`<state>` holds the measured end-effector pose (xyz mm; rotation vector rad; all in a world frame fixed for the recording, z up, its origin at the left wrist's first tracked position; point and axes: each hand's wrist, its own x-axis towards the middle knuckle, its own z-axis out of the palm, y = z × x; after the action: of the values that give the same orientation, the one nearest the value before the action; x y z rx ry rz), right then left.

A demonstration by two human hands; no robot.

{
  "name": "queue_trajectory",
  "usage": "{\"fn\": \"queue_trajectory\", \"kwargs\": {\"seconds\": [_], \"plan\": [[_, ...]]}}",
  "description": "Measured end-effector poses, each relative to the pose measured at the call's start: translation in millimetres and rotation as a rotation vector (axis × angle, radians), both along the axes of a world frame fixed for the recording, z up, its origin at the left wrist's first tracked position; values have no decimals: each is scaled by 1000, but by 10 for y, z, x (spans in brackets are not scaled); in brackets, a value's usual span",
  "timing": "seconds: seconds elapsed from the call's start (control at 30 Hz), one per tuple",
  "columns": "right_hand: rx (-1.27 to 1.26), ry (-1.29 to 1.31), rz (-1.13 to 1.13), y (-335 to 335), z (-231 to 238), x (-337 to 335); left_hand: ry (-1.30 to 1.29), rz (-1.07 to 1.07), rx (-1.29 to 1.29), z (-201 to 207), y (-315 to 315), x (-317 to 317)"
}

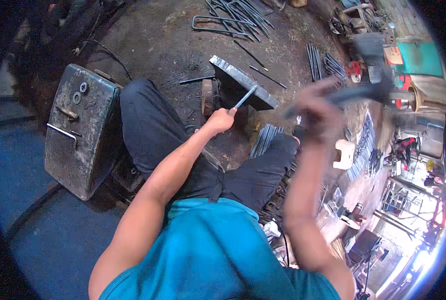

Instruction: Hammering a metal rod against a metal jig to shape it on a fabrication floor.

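My left hand (220, 121) is closed around a slim metal rod (245, 96). The rod's far end lies on the top edge of a heavy anvil-like metal block (268, 100), which stands on the floor between my knees. Out to the right, my right hand (319, 105) is raised and smeared by motion, with its fingers wrapped round the handle of a hammer (358, 93). The hammer's dark head is blurred and held well apart from the block. A bundle of short grey rods (266, 141) lies by my right thigh.
At my left stands a worn metal box (85, 130) with washers and a bent hex key on it. Bent rods (235, 19) pile up at the far side. More rods (363, 145) lie to the right, beside a white stool (344, 154). A cable (110, 52) crosses the floor.
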<state>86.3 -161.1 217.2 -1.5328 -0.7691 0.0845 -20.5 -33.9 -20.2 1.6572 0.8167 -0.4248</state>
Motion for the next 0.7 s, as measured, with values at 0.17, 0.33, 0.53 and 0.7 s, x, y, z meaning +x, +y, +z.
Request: {"fn": "queue_trajectory", "kwargs": {"seconds": [0.17, 0.33, 0.53, 0.7], "plan": [[-236, 1217, -185, -458, -1743, -232, -62, -57, 79, -105, -8, -23], [-136, 1223, -140, -784, -1432, -129, -102, -45, 87, -178, -48, -56], [-363, 770, -118, -572, 393, 126, 21, -59, -18, -80, 1, -56], [-273, -515, 200, -1290, 2334, 1059, 32, -107, 109, 50, -11, 4]]}}
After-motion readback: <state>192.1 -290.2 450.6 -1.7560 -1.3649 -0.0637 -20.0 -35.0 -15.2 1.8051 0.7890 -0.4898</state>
